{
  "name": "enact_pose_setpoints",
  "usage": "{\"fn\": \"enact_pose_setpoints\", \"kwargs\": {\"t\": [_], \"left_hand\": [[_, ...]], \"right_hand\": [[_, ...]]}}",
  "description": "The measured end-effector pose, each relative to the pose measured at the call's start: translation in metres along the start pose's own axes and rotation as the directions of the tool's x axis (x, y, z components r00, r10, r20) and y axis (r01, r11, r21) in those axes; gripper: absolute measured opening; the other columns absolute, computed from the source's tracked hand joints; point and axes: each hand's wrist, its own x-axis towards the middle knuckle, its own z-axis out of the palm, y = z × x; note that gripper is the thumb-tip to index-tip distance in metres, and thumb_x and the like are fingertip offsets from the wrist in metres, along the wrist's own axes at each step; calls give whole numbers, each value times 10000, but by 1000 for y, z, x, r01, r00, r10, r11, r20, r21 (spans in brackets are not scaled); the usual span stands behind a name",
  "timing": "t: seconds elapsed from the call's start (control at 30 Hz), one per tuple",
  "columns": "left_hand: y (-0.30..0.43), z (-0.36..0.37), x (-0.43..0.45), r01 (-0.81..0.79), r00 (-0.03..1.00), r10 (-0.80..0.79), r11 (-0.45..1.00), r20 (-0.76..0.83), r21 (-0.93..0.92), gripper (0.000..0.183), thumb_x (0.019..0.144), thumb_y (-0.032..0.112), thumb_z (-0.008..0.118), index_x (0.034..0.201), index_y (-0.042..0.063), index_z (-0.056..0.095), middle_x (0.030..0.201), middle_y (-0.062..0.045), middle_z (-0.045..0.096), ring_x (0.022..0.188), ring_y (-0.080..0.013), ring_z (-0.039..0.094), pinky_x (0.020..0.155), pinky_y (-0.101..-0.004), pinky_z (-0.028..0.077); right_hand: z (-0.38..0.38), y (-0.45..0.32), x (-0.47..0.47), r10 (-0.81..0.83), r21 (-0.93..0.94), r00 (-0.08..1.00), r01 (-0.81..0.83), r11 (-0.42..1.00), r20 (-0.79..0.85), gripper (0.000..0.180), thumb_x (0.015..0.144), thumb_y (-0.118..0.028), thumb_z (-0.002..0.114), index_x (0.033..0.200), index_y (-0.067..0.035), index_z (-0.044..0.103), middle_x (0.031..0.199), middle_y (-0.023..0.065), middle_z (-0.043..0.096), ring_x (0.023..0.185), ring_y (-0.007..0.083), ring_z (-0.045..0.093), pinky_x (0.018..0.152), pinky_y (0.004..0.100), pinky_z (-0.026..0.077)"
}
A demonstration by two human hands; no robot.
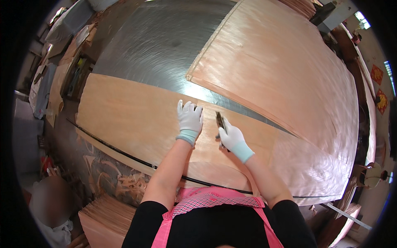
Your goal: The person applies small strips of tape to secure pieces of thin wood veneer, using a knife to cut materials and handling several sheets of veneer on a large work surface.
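Observation:
My left hand (189, 119), in a white knitted glove with a pale green cuff, rests on a tan wood veneer sheet (130, 102) close to its far edge. Its fingers are a little bent and hold nothing. Gloved in the same way, my right hand (233, 136) grips a dark, narrow tool, likely a utility knife (220, 119), whose end points away from me above the veneer. The sheet lies across a shiny metal tabletop (149, 46). Beyond my right hand, a broad stack of pinkish veneer (273, 62) covers the table's right side.
A thin black rod (124, 149) runs along the veneer's near edge. Veneer scraps (131, 184) litter the lower left, beside a veneer stack (105, 217). A person (52, 204) is at far lower left. A metal ruler (349, 215) juts out at lower right.

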Motion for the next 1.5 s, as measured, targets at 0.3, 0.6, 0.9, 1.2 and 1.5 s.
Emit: {"fn": "enact_pose_setpoints", "kwargs": {"t": [0.3,0.6,0.9,1.2,1.5], "left_hand": [[-3,7,1,32,992,-39,998,120,58,323,876,246,592,1177,143,652,1034,-65,606,1171,-250,519,1169,-538,206],[-2,14,0,50,988,-61,996,142,79,368,903,260,566,1225,111,663,1026,-82,588,1141,-258,520,1148,-553,244],[30,0,-11,-27,984,67,972,164,-234,362,864,111,590,1220,57,621,1210,-153,580,1193,-353,485,1111,-493,330],[61,23,-38,20,990,0,989,141,-147,477,872,350,641,1204,9,594,1272,-182,526,1252,-380,427,1106,-517,307],[66,19,-36,-4,986,14,998,164,-62,534,848,388,687,1245,46,587,1267,-161,522,1263,-319,436,1148,-556,248]], "right_hand": [[39,-25,97,-147,-559,989,129,819,13,723,935,-220,436,1537,21,114,977,306,679,882,439,679,763,525,532],[50,14,-2,12,-642,994,59,764,106,778,848,-75,473,1543,22,135,868,295,680,759,427,678,715,519,528],[38,52,-32,-71,-568,989,132,812,128,790,846,-42,461,1555,-5,116,796,265,678,675,419,665,637,511,517],[-43,51,-81,76,-708,928,224,670,365,815,849,-63,489,1580,-230,170,825,184,695,681,359,680,597,466,522],[-252,142,-108,82,-875,883,439,203,462,729,837,-117,559,1457,-462,390,804,109,656,711,321,667,588,419,508]]}}
